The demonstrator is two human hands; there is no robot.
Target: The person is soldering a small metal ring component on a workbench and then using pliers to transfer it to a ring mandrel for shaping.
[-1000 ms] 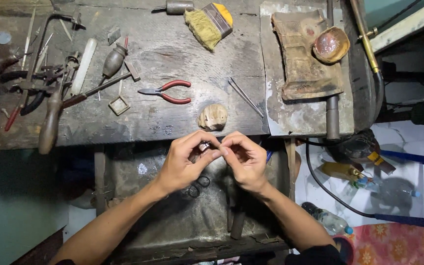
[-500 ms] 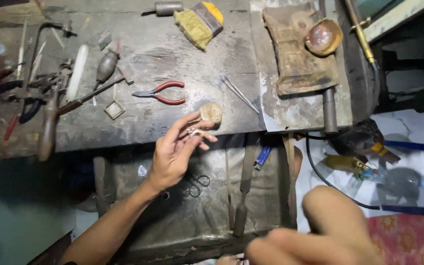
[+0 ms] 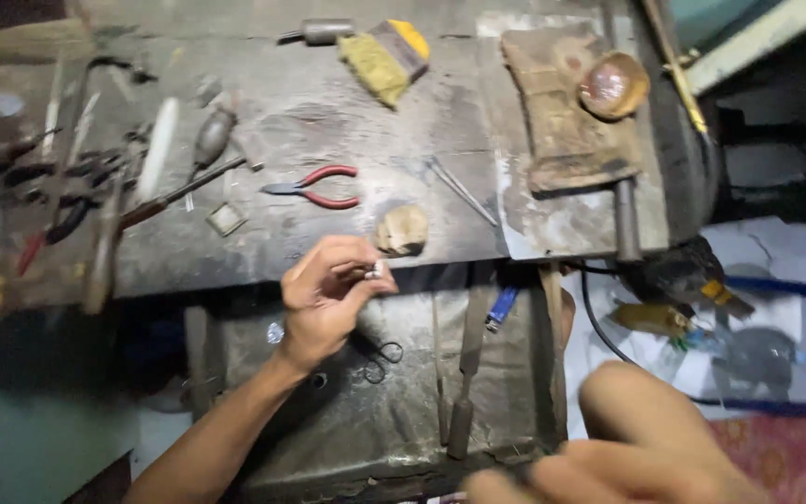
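Two bare hands are showing: the left hand is pinching a small silvery metal piece between thumb and fingertips, its grip closed tight on it, just off the front edge of the worn table and near a tan wooden peg. The right hand is lying low and blurred at the bottom of the view; I cannot tell whether its grip is open or closed, or holding anything. The piece is tiny and held over the dark leather apron below, so a loosened pinch could likely be dropping it among the folds. Red-handled pliers are lying just behind. A yellow brush is sitting at the far edge; no labels or signs are legible.
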